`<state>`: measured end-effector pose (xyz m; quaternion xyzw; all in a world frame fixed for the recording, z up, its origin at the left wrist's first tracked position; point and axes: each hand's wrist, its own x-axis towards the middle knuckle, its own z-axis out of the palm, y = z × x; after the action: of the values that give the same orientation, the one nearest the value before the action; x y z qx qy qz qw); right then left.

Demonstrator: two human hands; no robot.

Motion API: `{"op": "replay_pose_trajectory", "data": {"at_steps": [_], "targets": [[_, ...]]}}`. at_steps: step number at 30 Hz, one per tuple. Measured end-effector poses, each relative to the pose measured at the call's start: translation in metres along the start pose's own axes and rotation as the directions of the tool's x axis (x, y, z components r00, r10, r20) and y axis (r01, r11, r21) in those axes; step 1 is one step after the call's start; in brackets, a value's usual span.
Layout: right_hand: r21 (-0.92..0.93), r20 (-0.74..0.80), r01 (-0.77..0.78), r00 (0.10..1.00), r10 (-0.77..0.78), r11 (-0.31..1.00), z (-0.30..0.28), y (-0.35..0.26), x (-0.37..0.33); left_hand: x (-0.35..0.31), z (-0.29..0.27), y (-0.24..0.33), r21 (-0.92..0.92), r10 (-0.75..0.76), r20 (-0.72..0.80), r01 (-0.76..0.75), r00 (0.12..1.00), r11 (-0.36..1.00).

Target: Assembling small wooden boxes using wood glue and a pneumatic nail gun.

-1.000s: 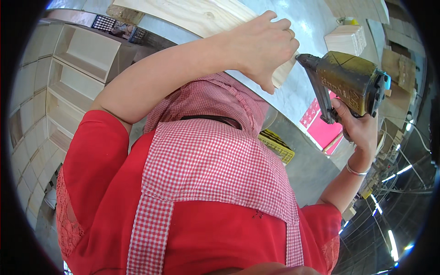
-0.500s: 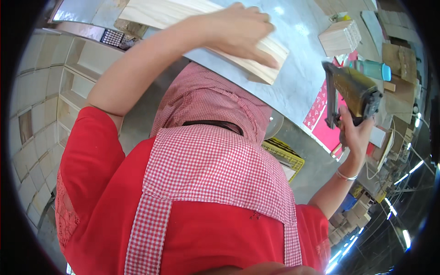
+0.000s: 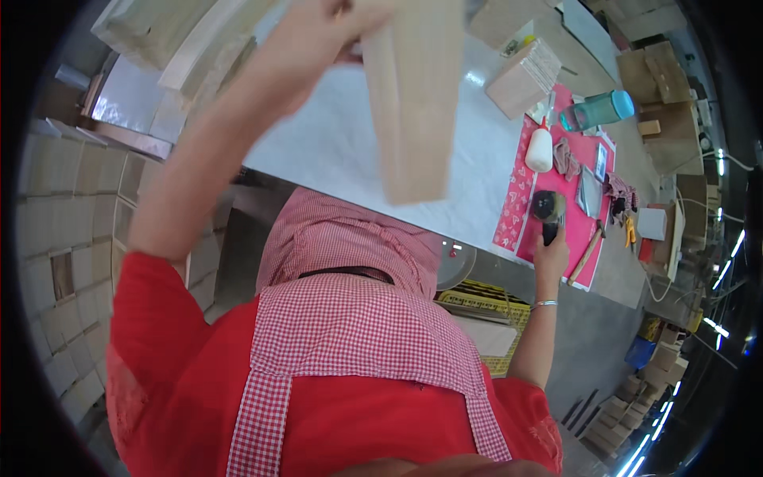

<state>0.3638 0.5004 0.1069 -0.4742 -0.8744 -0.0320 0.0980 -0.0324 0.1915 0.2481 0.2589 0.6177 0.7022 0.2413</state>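
Observation:
My left hand (image 3: 314,48) grips the edge of a long pale wooden piece (image 3: 421,111), seemingly a narrow box. It is raised above the grey-white worktable (image 3: 318,135) and blurred by motion. My right hand (image 3: 550,256) is closed around the handle of a staple or nail gun (image 3: 548,207) at the near side of the pink mat (image 3: 576,215). From here the gun is seen end-on, and I cannot tell whether it rests on the mat.
A white glue bottle (image 3: 539,151), teal water bottle (image 3: 596,111), hammer (image 3: 586,253) and cloth (image 3: 566,159) lie on the mat. Behind it stands a wooden block (image 3: 524,78). Long boards (image 3: 211,48) are at far left; a yellow crate (image 3: 509,306) sits below the table.
My left hand has lifted the wooden piece off the table and turned it, its end now pointing toward me. My right hand has lowered the gun to the mat's near side.

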Motion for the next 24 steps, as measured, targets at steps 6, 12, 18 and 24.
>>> {"op": "replay_pose_trajectory", "data": {"at_steps": [6, 12, 18, 24], "targets": [[0.125, -0.126, 0.234, 0.968, -0.218, 0.964, -0.016, -0.055, 0.042, -0.079, 0.009, -0.103, -0.455, -0.47, -0.241, 0.329, 0.849, 0.827], [0.418, -0.3, 0.076, 0.952, 0.059, 0.905, 0.058, -0.183, 0.127, -0.111, 0.004, -0.121, -0.507, -0.475, -0.286, 0.289, 0.832, 0.812], [0.491, -0.117, -0.359, 0.875, 0.469, 0.793, 0.07, -0.259, 0.163, -0.134, -0.011, -0.114, -0.452, -0.683, -0.043, 0.595, 0.729, 0.664], [0.47, -0.156, -0.348, 0.872, 0.464, 0.811, 0.058, -0.229, 0.151, -0.128, 0.016, -0.098, -0.028, -0.615, 0.314, 0.655, 0.723, 0.755]]}}
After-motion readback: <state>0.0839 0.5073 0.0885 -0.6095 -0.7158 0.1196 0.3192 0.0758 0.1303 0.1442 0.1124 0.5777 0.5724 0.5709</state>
